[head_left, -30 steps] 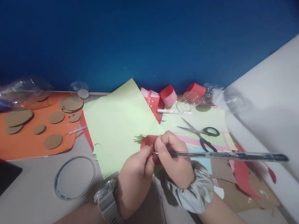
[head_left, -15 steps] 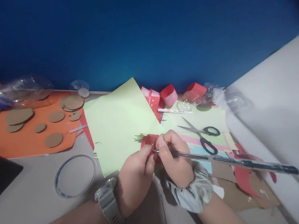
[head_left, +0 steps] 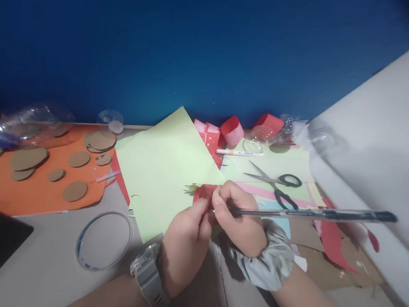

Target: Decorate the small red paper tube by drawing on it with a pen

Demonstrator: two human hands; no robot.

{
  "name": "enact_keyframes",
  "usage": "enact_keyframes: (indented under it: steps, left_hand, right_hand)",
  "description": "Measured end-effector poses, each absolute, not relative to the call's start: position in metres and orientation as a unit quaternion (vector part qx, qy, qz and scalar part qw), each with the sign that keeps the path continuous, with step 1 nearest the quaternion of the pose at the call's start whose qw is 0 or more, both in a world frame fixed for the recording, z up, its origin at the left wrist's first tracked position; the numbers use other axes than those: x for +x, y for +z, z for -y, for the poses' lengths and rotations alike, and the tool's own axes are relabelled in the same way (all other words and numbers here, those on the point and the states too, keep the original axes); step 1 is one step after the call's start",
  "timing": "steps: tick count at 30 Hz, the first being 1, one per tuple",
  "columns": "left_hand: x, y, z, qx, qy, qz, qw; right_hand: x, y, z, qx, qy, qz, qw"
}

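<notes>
My left hand [head_left: 183, 241], a grey watch on its wrist, pinches a small red paper roll [head_left: 202, 193] that has a green fringed tip at its left end. My right hand [head_left: 241, 219], with a grey scrunchie on the wrist, is closed round a long clear pen [head_left: 313, 214] whose tip touches the red roll. The pen's far end points right. Both hands hover over a light green paper sheet [head_left: 162, 166].
Black-handled scissors [head_left: 277, 185] lie on coloured papers to the right. An orange sheet [head_left: 32, 192] with several brown card discs lies at left. A clear ring [head_left: 104, 239], a dark phone [head_left: 0, 240], red paper rolls [head_left: 231, 130], a marker [head_left: 238, 153] and a white ledge [head_left: 387, 156] surround them.
The pen's far end dipped down to the right half a second ago and has swung back up. The hands and the red roll stay almost in place.
</notes>
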State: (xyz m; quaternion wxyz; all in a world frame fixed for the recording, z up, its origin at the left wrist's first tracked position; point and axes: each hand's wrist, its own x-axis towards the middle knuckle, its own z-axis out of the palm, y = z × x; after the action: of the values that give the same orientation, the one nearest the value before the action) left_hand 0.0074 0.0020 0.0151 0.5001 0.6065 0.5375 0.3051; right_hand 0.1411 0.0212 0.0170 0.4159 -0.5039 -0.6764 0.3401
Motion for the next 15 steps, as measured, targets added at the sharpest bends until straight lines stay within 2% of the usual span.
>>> enact_keyframes:
  steps: [5, 9, 15]
  left_hand:
    - [0.0100, 0.0145, 0.0012, 0.609, 0.295, -0.550, 0.490]
    - [0.0108, 0.0148, 0.0028, 0.615, 0.293, -0.555, 0.476]
    - [0.0085, 0.0189, -0.0011, 0.604, 0.295, -0.547, 0.499]
  right_hand:
    - [0.1377, 0.0155, -0.0217, -0.488, 0.385, 0.588, 0.518]
    - [0.1353, 0.0165, -0.0203, -0.497, 0.343, 0.551, 0.575]
    - [0.1380, 0.0174, -0.0130, -0.473, 0.313, 0.616, 0.546]
